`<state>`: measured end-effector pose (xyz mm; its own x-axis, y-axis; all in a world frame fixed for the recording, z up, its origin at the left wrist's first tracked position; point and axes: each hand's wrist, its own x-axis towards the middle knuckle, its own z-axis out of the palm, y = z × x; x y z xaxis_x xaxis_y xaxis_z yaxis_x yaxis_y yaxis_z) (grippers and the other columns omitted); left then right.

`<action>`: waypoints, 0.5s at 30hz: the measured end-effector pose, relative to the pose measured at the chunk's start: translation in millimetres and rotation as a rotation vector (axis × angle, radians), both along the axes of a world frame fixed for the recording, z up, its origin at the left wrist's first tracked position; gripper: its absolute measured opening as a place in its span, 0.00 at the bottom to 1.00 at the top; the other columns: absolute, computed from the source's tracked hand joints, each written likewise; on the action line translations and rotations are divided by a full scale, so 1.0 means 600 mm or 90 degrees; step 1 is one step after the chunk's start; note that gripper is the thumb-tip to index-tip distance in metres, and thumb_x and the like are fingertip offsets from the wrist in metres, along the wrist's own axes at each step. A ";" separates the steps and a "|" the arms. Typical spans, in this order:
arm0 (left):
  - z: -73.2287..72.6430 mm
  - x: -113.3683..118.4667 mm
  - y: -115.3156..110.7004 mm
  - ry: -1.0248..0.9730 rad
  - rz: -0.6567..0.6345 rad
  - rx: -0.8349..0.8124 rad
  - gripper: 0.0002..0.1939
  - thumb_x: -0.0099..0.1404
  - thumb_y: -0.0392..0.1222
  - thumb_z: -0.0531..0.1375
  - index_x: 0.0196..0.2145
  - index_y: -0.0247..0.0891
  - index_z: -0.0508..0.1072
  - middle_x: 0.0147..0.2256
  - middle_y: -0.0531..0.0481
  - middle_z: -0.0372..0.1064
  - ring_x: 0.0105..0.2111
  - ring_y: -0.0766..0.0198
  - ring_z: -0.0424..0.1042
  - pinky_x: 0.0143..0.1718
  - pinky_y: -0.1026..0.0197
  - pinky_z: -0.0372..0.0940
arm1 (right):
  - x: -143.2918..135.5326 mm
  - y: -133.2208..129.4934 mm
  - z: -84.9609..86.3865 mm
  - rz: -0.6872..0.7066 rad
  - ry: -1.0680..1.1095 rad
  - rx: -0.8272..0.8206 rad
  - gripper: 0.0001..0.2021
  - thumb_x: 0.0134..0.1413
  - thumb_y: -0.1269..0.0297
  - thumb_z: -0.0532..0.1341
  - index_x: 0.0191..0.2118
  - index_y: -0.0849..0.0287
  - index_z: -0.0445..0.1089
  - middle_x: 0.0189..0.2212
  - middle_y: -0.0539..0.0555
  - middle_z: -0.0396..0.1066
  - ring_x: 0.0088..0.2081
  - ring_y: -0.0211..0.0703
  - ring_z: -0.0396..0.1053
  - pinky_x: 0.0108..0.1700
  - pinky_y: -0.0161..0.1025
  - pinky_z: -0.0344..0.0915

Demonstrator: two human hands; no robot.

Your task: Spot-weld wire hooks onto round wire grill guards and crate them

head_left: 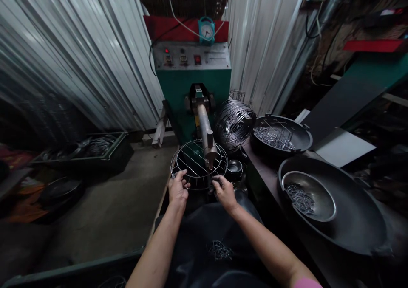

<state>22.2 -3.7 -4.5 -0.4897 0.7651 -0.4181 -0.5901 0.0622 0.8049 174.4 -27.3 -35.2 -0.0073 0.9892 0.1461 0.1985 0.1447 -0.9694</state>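
A round wire rack (pixel 188 162), made of rings crossed by straight wires, lies level under the welding machine's metal arm (pixel 205 131). My left hand (pixel 179 188) is closed on the rack's near left edge, thumb on top. At the near right edge, my right hand (pixel 224 191) has its fingers pinched together just below the electrode tip (pixel 211 165). Whatever sits between those fingertips is too small and dark to make out. On the dark apron (pixel 197 228) over my lap rests a small heap of bent wire pieces (pixel 219 250).
The green machine (pixel 172 88) stands ahead. Beside it is a stack of wire rings (pixel 236 122). To the right, a pan (pixel 304 135) holds wire parts, and a larger pan (pixel 353 211) holds a metal bowl (pixel 327 196) with wire pieces. A green bin (pixel 119 150) sits left.
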 end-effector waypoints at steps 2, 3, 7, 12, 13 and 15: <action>-0.001 0.000 -0.001 0.006 0.003 0.008 0.20 0.36 0.39 0.65 0.21 0.39 0.55 0.16 0.64 0.48 0.14 0.77 0.46 0.14 0.69 0.46 | 0.000 0.002 0.003 0.001 0.008 0.004 0.08 0.51 0.61 0.53 0.34 0.59 0.66 0.21 0.48 0.68 0.22 0.37 0.68 0.26 0.32 0.64; -0.001 0.000 -0.001 0.010 0.003 0.011 0.20 0.36 0.39 0.65 0.21 0.39 0.55 0.16 0.64 0.48 0.14 0.77 0.46 0.14 0.69 0.46 | 0.000 0.002 0.004 0.002 0.013 0.004 0.08 0.51 0.61 0.53 0.34 0.59 0.66 0.21 0.48 0.68 0.22 0.37 0.68 0.25 0.32 0.64; 0.000 0.002 -0.003 0.012 0.002 0.016 0.19 0.36 0.39 0.65 0.21 0.39 0.55 0.17 0.64 0.48 0.14 0.78 0.45 0.14 0.68 0.46 | -0.001 0.003 0.005 0.001 0.028 -0.007 0.09 0.51 0.61 0.53 0.34 0.59 0.66 0.21 0.48 0.68 0.21 0.36 0.67 0.24 0.32 0.64; -0.004 0.002 -0.002 0.016 0.001 0.007 0.19 0.37 0.40 0.65 0.22 0.38 0.57 0.17 0.64 0.48 0.14 0.77 0.47 0.15 0.69 0.46 | -0.003 0.002 0.003 -0.002 0.034 0.000 0.09 0.52 0.61 0.53 0.34 0.59 0.65 0.24 0.49 0.68 0.21 0.35 0.67 0.25 0.31 0.64; -0.006 0.002 -0.001 0.022 -0.003 0.001 0.19 0.37 0.40 0.65 0.22 0.38 0.57 0.17 0.64 0.48 0.14 0.77 0.47 0.15 0.69 0.47 | -0.003 0.002 0.004 -0.003 0.035 0.002 0.09 0.52 0.61 0.53 0.34 0.59 0.65 0.24 0.49 0.68 0.22 0.35 0.67 0.25 0.31 0.64; -0.007 0.002 -0.001 0.032 -0.009 -0.008 0.18 0.38 0.41 0.65 0.23 0.38 0.58 0.17 0.64 0.48 0.14 0.77 0.48 0.15 0.69 0.48 | -0.004 0.002 0.006 -0.005 0.039 0.004 0.08 0.52 0.61 0.53 0.33 0.59 0.65 0.24 0.49 0.68 0.22 0.35 0.67 0.26 0.32 0.64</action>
